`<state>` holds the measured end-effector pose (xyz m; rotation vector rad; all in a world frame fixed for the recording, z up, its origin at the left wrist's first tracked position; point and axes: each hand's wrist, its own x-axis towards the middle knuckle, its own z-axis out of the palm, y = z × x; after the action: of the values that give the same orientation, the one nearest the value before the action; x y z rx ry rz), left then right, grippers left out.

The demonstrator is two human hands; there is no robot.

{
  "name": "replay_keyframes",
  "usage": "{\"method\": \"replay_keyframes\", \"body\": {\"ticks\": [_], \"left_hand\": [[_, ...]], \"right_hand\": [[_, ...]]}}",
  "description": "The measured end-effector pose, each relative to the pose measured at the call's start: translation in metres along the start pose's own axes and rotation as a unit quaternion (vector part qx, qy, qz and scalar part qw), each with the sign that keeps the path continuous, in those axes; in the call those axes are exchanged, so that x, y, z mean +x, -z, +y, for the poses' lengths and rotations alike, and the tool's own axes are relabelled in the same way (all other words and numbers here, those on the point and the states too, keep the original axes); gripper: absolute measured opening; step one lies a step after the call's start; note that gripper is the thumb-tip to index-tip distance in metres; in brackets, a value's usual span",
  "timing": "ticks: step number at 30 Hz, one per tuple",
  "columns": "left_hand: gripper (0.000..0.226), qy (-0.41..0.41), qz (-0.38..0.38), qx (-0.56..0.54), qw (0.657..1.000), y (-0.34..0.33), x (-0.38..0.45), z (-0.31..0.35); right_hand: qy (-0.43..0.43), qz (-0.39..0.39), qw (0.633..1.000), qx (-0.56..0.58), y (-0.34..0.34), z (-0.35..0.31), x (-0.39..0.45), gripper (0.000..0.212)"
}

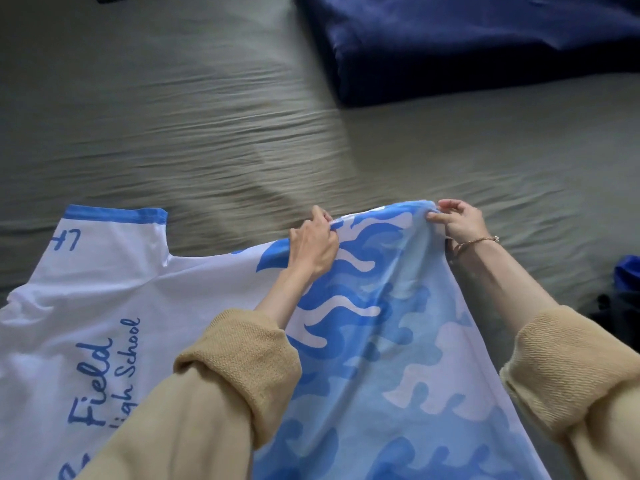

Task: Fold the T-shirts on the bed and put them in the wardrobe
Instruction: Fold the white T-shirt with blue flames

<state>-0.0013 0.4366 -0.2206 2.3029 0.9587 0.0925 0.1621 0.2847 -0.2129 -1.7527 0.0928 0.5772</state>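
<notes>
Both grips pinch one edge of the white-and-blue T-shirt [363, 323]: my left hand [313, 244] nips the fabric between thumb and curled fingers, my right hand [459, 220] bunches the raised corner just beside it. That edge hangs lifted off the bed [207, 116], while the printed chest and blue-trimmed sleeve [114, 233] lie flat to the left. I judge the cloth light, limp and quick to crease, best taken at hems and corners, hands well apart to keep folds square. Farther up the bed sits a dark blue folded bundle [485, 46].
</notes>
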Motion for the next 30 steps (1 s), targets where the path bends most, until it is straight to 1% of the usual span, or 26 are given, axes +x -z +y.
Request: {"method": "replay_keyframes", "body": {"ticks": [2, 3, 4, 5, 6, 7, 8, 9, 10, 11, 12, 13, 14, 15, 16, 18, 19, 22, 23, 25, 26, 27, 28, 30], "left_hand": [[0.028, -0.007, -0.004, -0.101, 0.995, -0.004, 0.0, 0.006], [0.035, -0.017, 0.006, -0.114, 0.993, -0.006, 0.0, 0.008], [0.042, -0.028, 0.021, -0.099, 0.995, -0.009, 0.0, 0.009], [0.045, -0.037, 0.044, -0.071, 0.996, -0.013, -0.001, 0.009], [0.045, -0.042, 0.073, -0.039, 0.996, -0.017, -0.003, 0.008], [0.044, -0.043, 0.102, -0.008, 0.994, -0.021, -0.006, 0.008], [0.041, -0.047, 0.121, 0.02, 0.991, -0.025, -0.009, 0.006], [0.04, -0.056, 0.119, 0.052, 0.99, -0.029, -0.013, 0.003], [0.04, -0.068, 0.099, 0.09, 0.989, -0.033, -0.018, 0.0], [0.043, -0.077, 0.074, 0.128, 0.986, -0.037, -0.022, -0.003], [0.048, -0.081, 0.048, 0.161, 0.982, -0.04, -0.026, -0.007], [0.053, -0.082, 0.027, 0.186, 0.979, -0.042, -0.029, -0.011], [0.055, -0.083, 0.015, 0.202, 0.976, -0.043, -0.032, -0.014], [0.056, -0.087, 0.012, 0.211, 0.974, -0.044, -0.036, -0.018], [0.056, -0.09, 0.011, 0.212, 0.973, -0.043, -0.039, -0.021], [0.056, -0.085, 0.007, 0.206, 0.975, -0.04, -0.049, -0.027], [0.056, -0.074, 0.009, 0.202, 0.977, -0.037, -0.053, -0.031], [0.053, -0.017, 0.055, 0.203, 0.977, -0.016, -0.06, -0.051], [0.051, -0.003, 0.075, 0.215, 0.974, -0.005, -0.059, -0.061], [0.048, 0.008, 0.102, 0.227, 0.969, 0.023, -0.05, -0.081], [0.046, 0.009, 0.098, 0.229, 0.969, 0.038, -0.045, -0.091], [0.042, 0.009, 0.08, 0.23, 0.97, 0.051, -0.04, -0.1], [0.037, 0.006, 0.059, 0.232, 0.971, 0.063, -0.038, -0.107], [0.027, -0.012, 0.029, 0.256, 0.966, 0.081, -0.036, -0.124]], "right_hand": [[-0.002, 0.023, 0.996, 0.086, 0.003, -0.001, 0.002, 0.036], [0.0, 0.03, 0.994, 0.109, 0.003, 0.0, 0.002, 0.036], [0.005, 0.029, 0.993, 0.113, 0.002, 0.001, 0.002, 0.033], [0.014, 0.023, 0.995, 0.095, 0.0, 0.003, 0.001, 0.028], [0.037, 0.021, 0.998, 0.043, -0.001, 0.006, 0.0, 0.028], [0.084, 0.03, 0.995, -0.052, -0.002, 0.008, -0.001, 0.035], [0.159, 0.047, 0.971, -0.17, -0.003, 0.01, -0.003, 0.041], [0.246, 0.057, 0.926, -0.281, -0.003, 0.011, -0.007, 0.042], [0.317, 0.052, 0.878, -0.356, -0.006, 0.013, -0.012, 0.041], [0.354, 0.014, 0.844, -0.401, -0.011, 0.015, -0.018, 0.04], [0.365, -0.047, 0.82, -0.439, -0.017, 0.02, -0.023, 0.041], [0.356, -0.106, 0.789, -0.489, -0.024, 0.026, -0.028, 0.045], [0.336, -0.145, 0.757, -0.542, -0.03, 0.035, -0.033, 0.05], [0.313, -0.164, 0.73, -0.585, -0.034, 0.042, -0.036, 0.053], [0.29, -0.168, 0.718, -0.611, -0.037, 0.049, -0.041, 0.055], [0.262, -0.159, 0.724, -0.618, -0.037, 0.057, -0.052, 0.059], [0.266, -0.164, 0.72, -0.619, -0.038, 0.059, -0.057, 0.06], [0.319, -0.203, 0.676, -0.633, -0.048, 0.058, -0.068, 0.055], [0.328, -0.206, 0.676, -0.627, -0.056, 0.055, -0.069, 0.054], [0.325, -0.203, 0.698, -0.605, -0.075, 0.043, -0.068, 0.052], [0.314, -0.201, 0.71, -0.597, -0.088, 0.037, -0.066, 0.052], [0.31, -0.193, 0.713, -0.598, -0.099, 0.031, -0.064, 0.051], [0.317, -0.177, 0.706, -0.608, -0.109, 0.027, -0.063, 0.049], [0.336, -0.151, 0.687, -0.626, -0.124, 0.021, -0.058, 0.037]]}}
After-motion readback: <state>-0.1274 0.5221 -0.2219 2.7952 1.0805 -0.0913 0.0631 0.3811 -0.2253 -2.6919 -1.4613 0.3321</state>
